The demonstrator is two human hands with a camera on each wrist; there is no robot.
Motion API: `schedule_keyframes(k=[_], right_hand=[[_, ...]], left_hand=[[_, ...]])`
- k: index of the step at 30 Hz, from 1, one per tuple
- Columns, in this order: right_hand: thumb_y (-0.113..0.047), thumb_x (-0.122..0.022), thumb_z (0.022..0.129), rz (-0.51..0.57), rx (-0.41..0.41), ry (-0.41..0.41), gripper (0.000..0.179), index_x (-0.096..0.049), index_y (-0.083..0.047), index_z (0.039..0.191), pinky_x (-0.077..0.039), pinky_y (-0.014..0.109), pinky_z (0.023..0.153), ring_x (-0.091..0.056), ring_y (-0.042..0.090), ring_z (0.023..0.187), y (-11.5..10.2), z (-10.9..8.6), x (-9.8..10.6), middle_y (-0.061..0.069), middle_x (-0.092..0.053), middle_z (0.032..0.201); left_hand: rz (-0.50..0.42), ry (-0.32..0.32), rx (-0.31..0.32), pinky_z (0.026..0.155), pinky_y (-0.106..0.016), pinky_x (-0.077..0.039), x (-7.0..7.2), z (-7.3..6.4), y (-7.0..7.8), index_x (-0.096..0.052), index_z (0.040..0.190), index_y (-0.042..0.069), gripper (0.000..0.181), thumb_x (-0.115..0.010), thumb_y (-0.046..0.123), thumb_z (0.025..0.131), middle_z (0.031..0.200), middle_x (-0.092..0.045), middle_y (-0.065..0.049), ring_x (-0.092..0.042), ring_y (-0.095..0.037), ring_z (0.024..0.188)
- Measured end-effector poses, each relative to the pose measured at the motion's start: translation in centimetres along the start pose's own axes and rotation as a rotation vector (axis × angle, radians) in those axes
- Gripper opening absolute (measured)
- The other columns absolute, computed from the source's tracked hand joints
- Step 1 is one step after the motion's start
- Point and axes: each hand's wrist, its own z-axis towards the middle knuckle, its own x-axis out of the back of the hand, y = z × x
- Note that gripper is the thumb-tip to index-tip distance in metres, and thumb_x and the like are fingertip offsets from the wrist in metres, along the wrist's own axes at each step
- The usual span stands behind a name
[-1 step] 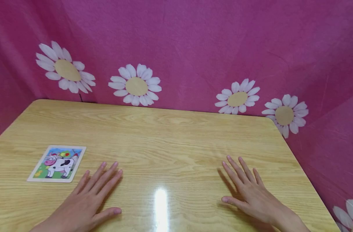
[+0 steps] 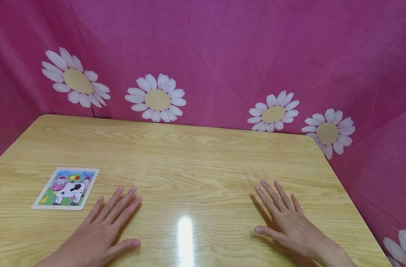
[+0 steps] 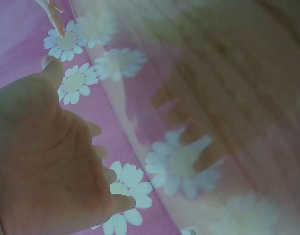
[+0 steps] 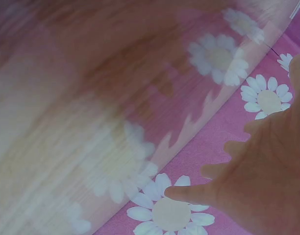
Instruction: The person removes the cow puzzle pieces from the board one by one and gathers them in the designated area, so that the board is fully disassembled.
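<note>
My left hand (image 2: 101,230) is held palm down over the near left of the table, fingers straight and spread, holding nothing. Just beyond its fingers, to the left, a square cow picture puzzle (image 2: 67,188) lies flat in a pale frame. At the near right, my right hand (image 2: 290,226) hovers with its fingers fanned out and its thumb pointing inward, also holding nothing. The left wrist view shows the left palm (image 3: 52,161) raised above the glossy surface, which mirrors it. In the right wrist view the right palm (image 4: 262,171) likewise stands clear of the tabletop.
The wood-grain table (image 2: 196,163) has a shiny top with a bright light reflection (image 2: 185,241) between the hands. Behind it and along the right side hangs a pink cloth (image 2: 216,55) printed with large white daisies, close against the table's far edge.
</note>
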Motion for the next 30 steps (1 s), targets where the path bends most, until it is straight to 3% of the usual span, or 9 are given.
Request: schedule_keyframes(k=[12, 18, 24, 30], right_hand=[[-0.054, -0.063, 0.090, 0.010, 0.006, -0.003, 0.088, -0.017, -0.024, 0.159, -0.013, 0.071, 0.105, -0.002, 0.032, 0.149, 0.5, -0.4, 0.1, -0.003, -0.007, 0.164], [-0.055, -0.063, 0.090, 0.006, 0.062, -0.011, 0.088, -0.020, -0.023, 0.158, -0.012, 0.066, 0.109, -0.001, 0.028, 0.149, -0.4, 0.1, 0.1, -0.004, -0.008, 0.164], [-0.061, -0.059, 0.089, -0.015, 0.134, -0.041, 0.088, -0.020, -0.023, 0.158, -0.012, 0.061, 0.111, -0.005, 0.029, 0.149, -1.7, 0.9, -0.6, 0.000, -0.013, 0.164], [-0.063, -0.054, 0.091, 0.031, 0.232, -0.124, 0.087, -0.018, -0.023, 0.159, -0.013, 0.067, 0.109, -0.004, 0.031, 0.149, -3.6, 2.8, -1.5, 0.000, -0.011, 0.164]], left_hand=[[0.008, -0.006, 0.005, 0.108, -0.028, 0.023, -0.1, -0.1, 0.3, -0.026, 0.157, 0.021, 0.084, -0.050, 0.067, 0.090, 0.163, -0.016, -0.001, -0.002, -0.023, 0.149], [0.020, -0.005, 0.038, 0.107, -0.022, 0.022, -0.8, -1.2, 0.3, -0.028, 0.156, 0.025, 0.083, -0.046, 0.072, 0.089, 0.162, -0.019, 0.004, 0.005, -0.010, 0.148], [0.090, -0.014, 0.129, 0.103, -0.019, 0.024, -2.7, -3.2, 0.0, -0.036, 0.153, 0.031, 0.084, -0.041, 0.080, 0.085, 0.159, -0.026, 0.010, 0.020, 0.009, 0.138], [0.171, -0.030, 0.231, 0.100, -0.022, 0.027, -3.9, -5.1, -1.7, -0.037, 0.152, 0.033, 0.093, -0.040, 0.087, 0.077, 0.158, -0.026, 0.011, 0.024, 0.009, 0.135]])
